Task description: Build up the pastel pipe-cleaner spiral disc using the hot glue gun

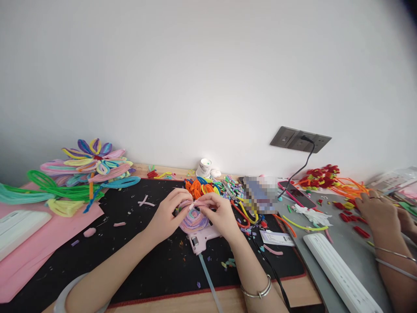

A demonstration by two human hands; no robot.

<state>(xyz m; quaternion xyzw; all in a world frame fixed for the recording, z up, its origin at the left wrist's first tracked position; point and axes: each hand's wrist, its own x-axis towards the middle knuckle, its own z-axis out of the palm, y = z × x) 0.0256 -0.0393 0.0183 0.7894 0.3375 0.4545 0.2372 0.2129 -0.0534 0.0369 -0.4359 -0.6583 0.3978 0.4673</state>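
Observation:
My left hand and my right hand meet over the middle of the black mat. The fingertips of both are pinched together on a rounded pastel pipe-cleaner piece, pink, lilac and teal, with looped or coiled strands. My fingers cover its upper part. Just below it lies a pale pink glue gun with a long translucent glue stick pointing toward me. Behind my hands are bundled orange pipe cleaners and a heap of small colourful offcuts.
Pipe-cleaner flowers and green loops lie left, by pink paper and a white device. A white cup stands by the wall. Rightward are a phone, a white power strip and another person's hands.

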